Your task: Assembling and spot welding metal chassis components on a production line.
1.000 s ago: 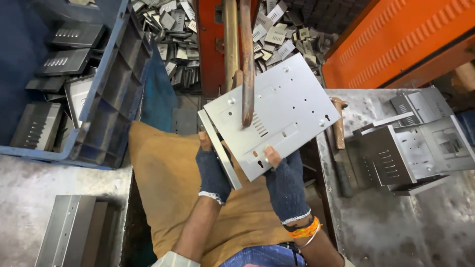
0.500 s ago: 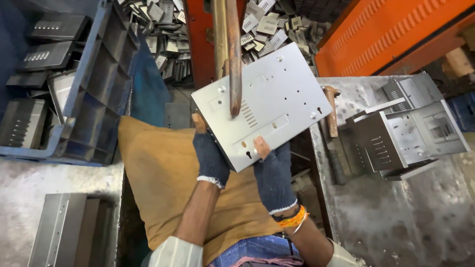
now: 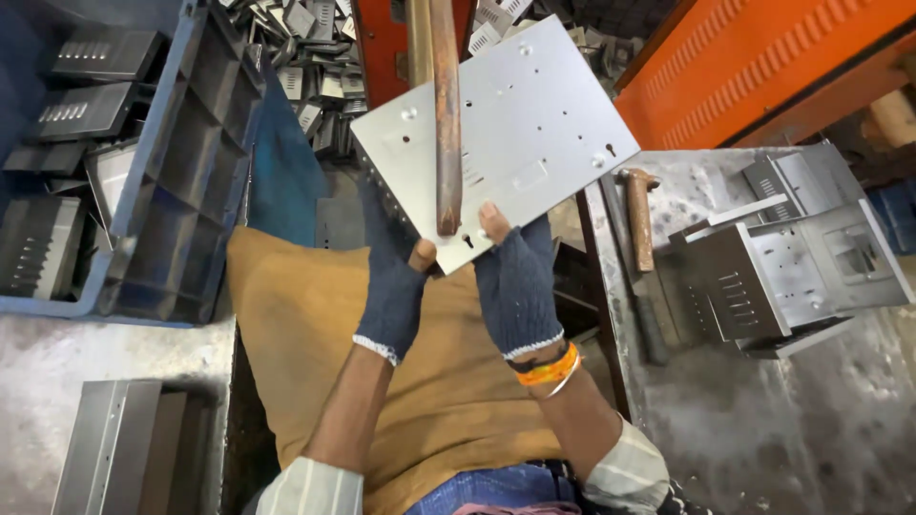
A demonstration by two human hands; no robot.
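Note:
A flat grey sheet-metal panel (image 3: 515, 133) with small holes and a slotted vent is held up in front of me, over my lap. My left hand (image 3: 393, 291), in a dark fingerless glove, grips its near left edge. My right hand (image 3: 515, 281), gloved the same way and wearing orange bangles, grips the near edge beside it. A rusty vertical bar (image 3: 444, 114) hangs in front of the panel, its lower end just above my thumbs. A tan cloth (image 3: 315, 334) covers my lap.
A blue plastic crate (image 3: 181, 181) with dark vented metal parts stands at left. Bent grey metal housings (image 3: 792, 267) and a hammer (image 3: 639, 215) lie on the metal bench at right. Scrap metal pieces (image 3: 315, 57) pile up ahead. An orange machine body (image 3: 763, 57) is at upper right.
The panel has been carried forward and up, toward the orange machine, and tilted flatter to my view. Both hands kept their grip on its near edge.

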